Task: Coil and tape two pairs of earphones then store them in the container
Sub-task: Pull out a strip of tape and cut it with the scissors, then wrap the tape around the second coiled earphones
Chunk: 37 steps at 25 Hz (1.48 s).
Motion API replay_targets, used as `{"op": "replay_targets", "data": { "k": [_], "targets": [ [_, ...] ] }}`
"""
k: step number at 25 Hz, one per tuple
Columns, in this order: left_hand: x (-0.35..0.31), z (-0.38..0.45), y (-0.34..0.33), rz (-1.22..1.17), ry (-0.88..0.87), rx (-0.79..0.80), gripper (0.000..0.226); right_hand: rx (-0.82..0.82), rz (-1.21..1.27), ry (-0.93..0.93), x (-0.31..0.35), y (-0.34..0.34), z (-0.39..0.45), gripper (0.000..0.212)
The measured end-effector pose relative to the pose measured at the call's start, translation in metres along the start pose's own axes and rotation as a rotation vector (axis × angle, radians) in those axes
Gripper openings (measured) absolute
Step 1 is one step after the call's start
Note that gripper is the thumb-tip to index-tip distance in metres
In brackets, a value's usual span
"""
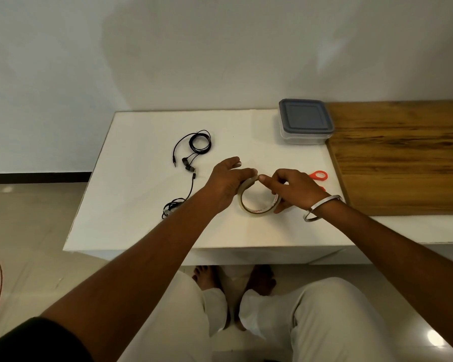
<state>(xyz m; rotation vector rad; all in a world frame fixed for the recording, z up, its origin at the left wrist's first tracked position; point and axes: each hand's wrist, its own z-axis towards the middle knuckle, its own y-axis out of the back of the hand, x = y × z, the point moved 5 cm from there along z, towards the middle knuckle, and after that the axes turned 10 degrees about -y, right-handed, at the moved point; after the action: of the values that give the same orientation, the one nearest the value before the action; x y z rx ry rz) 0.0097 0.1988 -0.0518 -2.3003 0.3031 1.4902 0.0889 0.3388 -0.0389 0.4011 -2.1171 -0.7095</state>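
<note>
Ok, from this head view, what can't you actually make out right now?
- Orange-handled scissors: the blades are hidden behind the right hand.
- Clear tape roll: its free end is too small to tell, where both the left hand and the right pinch its top.
- Clear container with grey lid: the lid hides its contents.
- Nearer black earphones: partly behind the left forearm.

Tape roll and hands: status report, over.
Left hand and right hand both grip tape roll. Earphones on table, untaped. Container lid on. Nothing blocking.
</note>
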Motion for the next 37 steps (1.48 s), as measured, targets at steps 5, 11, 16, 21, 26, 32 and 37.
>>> {"op": "replay_targets", "data": {
  "k": [5, 11, 16, 21, 26, 32, 37],
  "targets": [
    [0.001, -0.005, -0.003, -0.039, 0.129, -0.015, 0.022, 0.005, -0.011, 0.070, -0.004, 0.002, -0.001, 0.034],
    [-0.006, -0.010, 0.000, 0.032, 0.310, -0.040, 0.009, -0.001, 0.059, 0.158, -0.010, 0.000, -0.008, 0.019],
    [-0.015, 0.001, 0.012, 0.101, 0.084, -0.087, 0.064, 0.039, 0.025, 0.074, -0.019, 0.004, -0.005, 0.021],
    [-0.043, 0.007, 0.047, 0.158, -0.141, -0.143, 0.036, -0.059, -0.098, -0.047, -0.028, 0.008, 0.003, 0.026],
    [-0.071, -0.005, 0.080, 0.234, -0.208, -0.021, 0.035, -0.211, -0.326, -0.150, -0.025, 0.006, 0.005, 0.041],
    [-0.067, -0.028, 0.091, 0.351, -0.277, 0.156, 0.047, -0.330, 0.092, 0.260, 0.055, -0.020, -0.008, 0.020],
    [-0.061, -0.043, 0.096, 0.344, -0.308, 0.222, 0.050, 0.027, 0.570, 0.152, 0.102, -0.066, -0.004, 0.022]
  ]
}}
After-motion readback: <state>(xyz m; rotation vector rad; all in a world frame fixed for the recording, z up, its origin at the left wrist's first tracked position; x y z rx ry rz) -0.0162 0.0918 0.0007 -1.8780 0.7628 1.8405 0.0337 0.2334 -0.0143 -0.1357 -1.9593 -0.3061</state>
